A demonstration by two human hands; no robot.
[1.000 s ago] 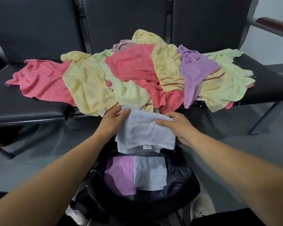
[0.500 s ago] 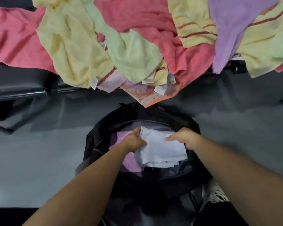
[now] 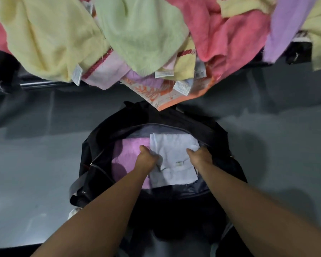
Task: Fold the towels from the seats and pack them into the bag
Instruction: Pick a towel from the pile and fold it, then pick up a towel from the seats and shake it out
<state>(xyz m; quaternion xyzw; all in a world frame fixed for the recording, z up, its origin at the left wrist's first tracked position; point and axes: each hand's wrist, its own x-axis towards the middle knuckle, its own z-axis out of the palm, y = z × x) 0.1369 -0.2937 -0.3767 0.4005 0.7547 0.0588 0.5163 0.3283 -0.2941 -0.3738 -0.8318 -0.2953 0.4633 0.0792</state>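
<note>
Fingers (image 3: 191, 151) on both sides were curled onto the folded white towel (image 3: 174, 153). My left hand (image 3: 146, 159) was bunched on its left edge and my right hand (image 3: 200, 156) was pinching the right corner, so nothing was let go yet.

Only had the head view, so that's all I'm going on. A second back that towel was held up in the air in front of the seats (image 3: 2, 60). Half a second back it was just dipping into the mouth of the black bag (image 3: 93, 145). By this frame it was lying flat inside, right beside the folded lilac towel (image 3: 126, 154) and covering the pale one that had been showing on that side. The head had tipped down a lot too, so the pile of towels (image 3: 137, 34) only hung in along the top edge, above the grey floor (image 3: 35, 145).

My read: this one was basically packed and just needed releasing, maybe a pat. Loads were still unfolded up there though, so the job looked nowhere near halfway.
</note>
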